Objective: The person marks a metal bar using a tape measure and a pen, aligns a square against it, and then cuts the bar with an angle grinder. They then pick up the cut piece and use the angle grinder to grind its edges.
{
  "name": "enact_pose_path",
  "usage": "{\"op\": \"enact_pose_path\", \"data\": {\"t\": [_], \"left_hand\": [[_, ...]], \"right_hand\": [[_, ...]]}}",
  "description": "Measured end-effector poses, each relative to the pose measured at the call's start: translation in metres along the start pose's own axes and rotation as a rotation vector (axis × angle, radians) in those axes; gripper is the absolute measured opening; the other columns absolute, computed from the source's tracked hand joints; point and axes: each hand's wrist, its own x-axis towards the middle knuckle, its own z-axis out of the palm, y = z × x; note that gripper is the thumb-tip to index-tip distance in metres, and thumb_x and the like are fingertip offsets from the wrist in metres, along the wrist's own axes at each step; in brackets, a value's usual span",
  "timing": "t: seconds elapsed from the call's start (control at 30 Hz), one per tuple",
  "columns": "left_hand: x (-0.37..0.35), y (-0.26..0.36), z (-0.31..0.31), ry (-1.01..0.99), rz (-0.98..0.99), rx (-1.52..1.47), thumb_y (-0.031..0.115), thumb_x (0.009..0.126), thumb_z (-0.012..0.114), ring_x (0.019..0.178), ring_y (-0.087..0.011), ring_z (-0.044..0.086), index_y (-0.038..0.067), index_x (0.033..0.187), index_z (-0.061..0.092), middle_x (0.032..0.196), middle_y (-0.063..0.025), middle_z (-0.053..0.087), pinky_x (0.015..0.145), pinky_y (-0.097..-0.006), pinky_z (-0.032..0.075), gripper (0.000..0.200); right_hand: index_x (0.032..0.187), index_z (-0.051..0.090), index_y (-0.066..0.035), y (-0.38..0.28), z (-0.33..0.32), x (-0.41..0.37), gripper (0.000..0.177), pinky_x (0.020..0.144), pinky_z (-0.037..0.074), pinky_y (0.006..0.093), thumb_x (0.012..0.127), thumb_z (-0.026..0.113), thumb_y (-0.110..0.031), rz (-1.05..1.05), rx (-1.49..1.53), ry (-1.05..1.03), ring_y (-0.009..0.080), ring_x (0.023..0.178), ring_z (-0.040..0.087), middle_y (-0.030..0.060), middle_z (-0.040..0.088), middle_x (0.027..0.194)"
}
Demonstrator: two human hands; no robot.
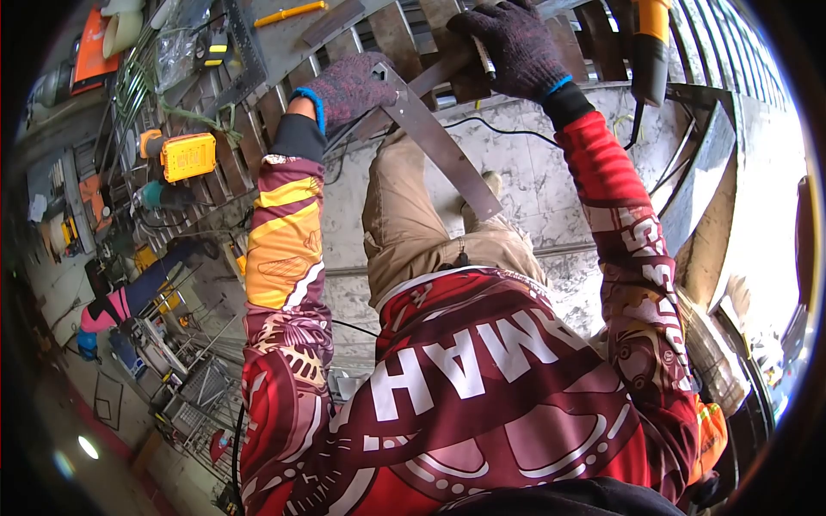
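Observation:
Both my hands wear dark knitted gloves with blue cuff edges. My left hand [351, 90] is closed around the upper end of a flat grey metal strip [440, 144], which slants down to the right over my legs. Behind it, a second brownish flat bar [439, 73] runs from near my left hand up toward my right hand. At the slatted metal bench [391, 34], my right hand [514, 45] has its fingers curled, with a short thin piece [483, 58] by them; its exact grip is unclear.
A yellow-and-black power tool [651, 52] hangs at the bench's right. At left are a yellow case [188, 156], a teal tool [159, 195], a metal square [249, 56] and a yellow marker [291, 13]. A black cable [508, 131] crosses the floor. Another person [120, 303] is far left.

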Motion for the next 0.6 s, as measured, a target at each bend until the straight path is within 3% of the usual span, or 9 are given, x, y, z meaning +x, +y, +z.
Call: {"op": "enact_pose_path", "data": {"t": [0.1,0.27,0.5,0.6], "left_hand": [[0.002,-0.003,0.004,0.088,0.066,0.071,0.031,0.083,0.075,0.109,-0.0359,0.07,0.0,0.123,0.068,0.118,-0.023,0.071,0.099,-0.0407,0.054,0.051],[0.004,0.006,-0.007,-0.074,-0.011,-0.041,0.029,0.083,0.073,0.107,-0.0368,0.07,-0.001,0.12,0.068,0.114,-0.0239,0.072,0.096,-0.0413,0.054,0.049],[0.005,0.002,-0.002,0.004,0.033,-0.004,0.03,0.082,0.075,0.105,-0.0366,0.07,-0.001,0.12,0.068,0.113,-0.024,0.072,0.095,-0.0413,0.055,0.049],[0.008,-0.003,0.0,-0.026,0.014,-0.029,0.036,0.083,0.075,0.111,-0.042,0.067,0.001,0.117,0.07,0.119,-0.0245,0.071,0.098,-0.0459,0.053,0.049]], "right_hand": [[0.116,0.067,-0.017,0.001,0.0,0.0,0.061,0.115,0.034,0.059,0.062,0.084,-0.041,0.002,0.005,-0.006,0.0331,0.11,0.065,0.0096,0.068,0.105],[0.117,0.067,-0.017,0.001,0.006,0.0,0.061,0.116,0.034,0.059,0.062,0.083,-0.039,0.002,-0.046,0.006,0.033,0.11,0.064,0.0094,0.068,0.105],[0.116,0.068,-0.017,-0.001,0.002,0.001,0.062,0.116,0.034,0.0584,0.061,0.084,-0.042,0.02,-0.012,-0.01,0.0329,0.11,0.065,0.0094,0.069,0.106],[0.116,0.067,-0.017,0.001,0.002,0.001,0.063,0.115,0.035,0.0582,0.061,0.084,-0.043,0.011,-0.012,-0.003,0.0328,0.11,0.065,0.0093,0.069,0.106]]}}
